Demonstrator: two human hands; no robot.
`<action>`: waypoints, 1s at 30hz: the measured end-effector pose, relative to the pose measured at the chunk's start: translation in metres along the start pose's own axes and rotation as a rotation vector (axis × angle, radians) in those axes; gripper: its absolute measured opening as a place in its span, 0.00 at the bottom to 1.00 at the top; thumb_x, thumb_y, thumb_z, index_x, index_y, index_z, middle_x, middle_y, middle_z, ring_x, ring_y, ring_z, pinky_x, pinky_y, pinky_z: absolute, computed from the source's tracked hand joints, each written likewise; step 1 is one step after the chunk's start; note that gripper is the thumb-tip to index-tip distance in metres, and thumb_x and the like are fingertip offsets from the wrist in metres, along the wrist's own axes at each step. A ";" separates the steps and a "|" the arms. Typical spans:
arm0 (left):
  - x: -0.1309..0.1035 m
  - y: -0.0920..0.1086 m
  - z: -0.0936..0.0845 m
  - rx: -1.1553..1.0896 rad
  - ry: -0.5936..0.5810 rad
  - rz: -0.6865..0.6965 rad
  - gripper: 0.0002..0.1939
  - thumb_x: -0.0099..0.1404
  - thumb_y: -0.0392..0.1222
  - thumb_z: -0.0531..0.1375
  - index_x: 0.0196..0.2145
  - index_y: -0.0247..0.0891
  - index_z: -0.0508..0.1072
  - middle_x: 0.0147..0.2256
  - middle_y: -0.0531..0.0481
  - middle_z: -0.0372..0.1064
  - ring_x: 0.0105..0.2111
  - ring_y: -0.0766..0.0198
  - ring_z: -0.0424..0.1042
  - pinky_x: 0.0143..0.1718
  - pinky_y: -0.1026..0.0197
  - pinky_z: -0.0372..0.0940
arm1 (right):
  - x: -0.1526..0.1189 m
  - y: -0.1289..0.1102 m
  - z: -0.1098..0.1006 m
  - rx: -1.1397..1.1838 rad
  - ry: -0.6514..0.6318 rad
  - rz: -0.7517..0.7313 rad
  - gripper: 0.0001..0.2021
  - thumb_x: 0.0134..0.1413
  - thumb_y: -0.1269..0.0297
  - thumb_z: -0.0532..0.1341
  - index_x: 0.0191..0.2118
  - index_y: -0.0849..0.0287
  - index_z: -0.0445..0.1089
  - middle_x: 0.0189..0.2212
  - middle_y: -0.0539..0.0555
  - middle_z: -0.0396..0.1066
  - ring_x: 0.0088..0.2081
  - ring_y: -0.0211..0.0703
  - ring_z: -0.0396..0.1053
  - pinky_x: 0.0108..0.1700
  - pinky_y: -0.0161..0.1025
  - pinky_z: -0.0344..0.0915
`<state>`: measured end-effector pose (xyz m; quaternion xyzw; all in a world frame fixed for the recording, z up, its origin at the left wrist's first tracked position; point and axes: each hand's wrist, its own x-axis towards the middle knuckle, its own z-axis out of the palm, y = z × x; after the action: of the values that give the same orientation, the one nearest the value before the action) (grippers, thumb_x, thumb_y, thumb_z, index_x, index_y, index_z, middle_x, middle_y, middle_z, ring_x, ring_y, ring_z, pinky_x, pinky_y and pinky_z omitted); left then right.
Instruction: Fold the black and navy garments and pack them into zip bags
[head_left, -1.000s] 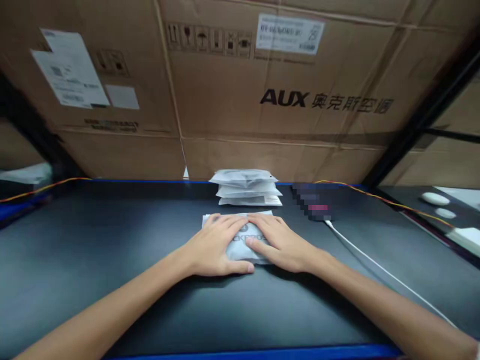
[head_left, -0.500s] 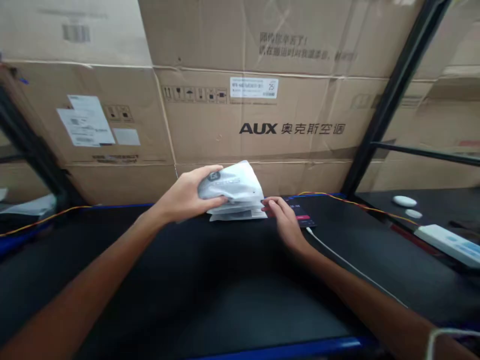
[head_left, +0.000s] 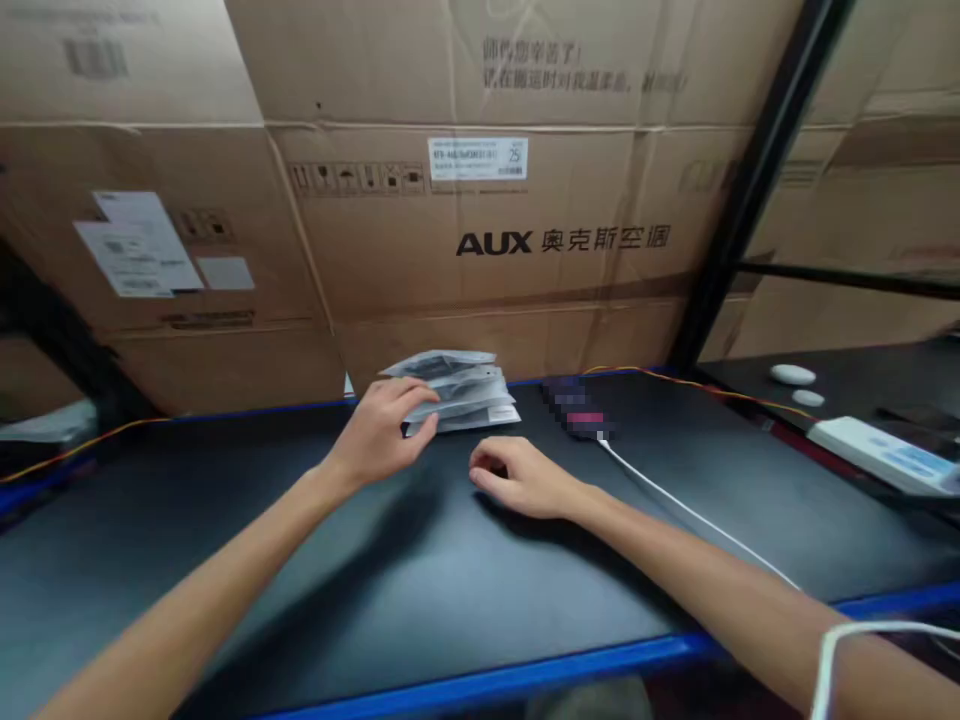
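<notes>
Several pale, soft plastic packets [head_left: 474, 386] lie in uneven stack at foot of brown cardboard box [head_left: 375, 255]. Bare left hand [head_left: 379, 428] released, thumb and fingers parted, near box. Bare right hand [head_left: 529, 480] loosely curled, farther out from box; palm hidden, can't tell if it grips anything. I'd square edges lightly, fingers flat, easing packets boxward; slick film probably slides if pushed hard.

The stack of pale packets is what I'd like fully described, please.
The stack of flat, whitish, plastic-looking packets lies on the black tabletop before a brown cardboard carton. Layers sit unevenly, the top jutting left; a small white label shows lower right. The left hand overlaps its left side; contact is unclear.
</notes>
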<state>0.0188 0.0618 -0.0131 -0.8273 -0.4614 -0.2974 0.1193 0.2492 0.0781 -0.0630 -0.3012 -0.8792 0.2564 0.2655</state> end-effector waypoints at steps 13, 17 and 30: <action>-0.053 -0.009 0.035 -0.045 -0.617 -0.141 0.33 0.73 0.58 0.42 0.69 0.42 0.51 0.70 0.41 0.44 0.70 0.54 0.44 0.68 0.41 0.41 | 0.012 0.006 0.016 -0.432 -0.034 0.020 0.16 0.59 0.55 0.59 0.48 0.60 0.67 0.48 0.60 0.69 0.51 0.53 0.65 0.52 0.51 0.62; -0.053 -0.009 0.035 -0.027 -0.618 -0.141 0.33 0.73 0.58 0.42 0.69 0.42 0.52 0.70 0.42 0.44 0.70 0.54 0.45 0.68 0.42 0.41 | 0.027 0.006 0.024 -0.557 0.025 0.049 0.12 0.59 0.57 0.57 0.42 0.60 0.67 0.43 0.60 0.70 0.45 0.50 0.66 0.47 0.45 0.62; -0.050 0.001 0.030 0.010 -0.317 -0.128 0.22 0.68 0.52 0.52 0.48 0.35 0.75 0.48 0.38 0.76 0.49 0.50 0.74 0.52 0.51 0.67 | 0.028 0.008 0.017 -0.434 -0.010 0.109 0.09 0.58 0.62 0.59 0.30 0.59 0.70 0.28 0.54 0.73 0.29 0.40 0.66 0.29 0.36 0.50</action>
<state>0.0112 0.0410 -0.0669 -0.8323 -0.5276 -0.1676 0.0301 0.2224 0.0974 -0.0713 -0.3970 -0.8976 0.0764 0.1757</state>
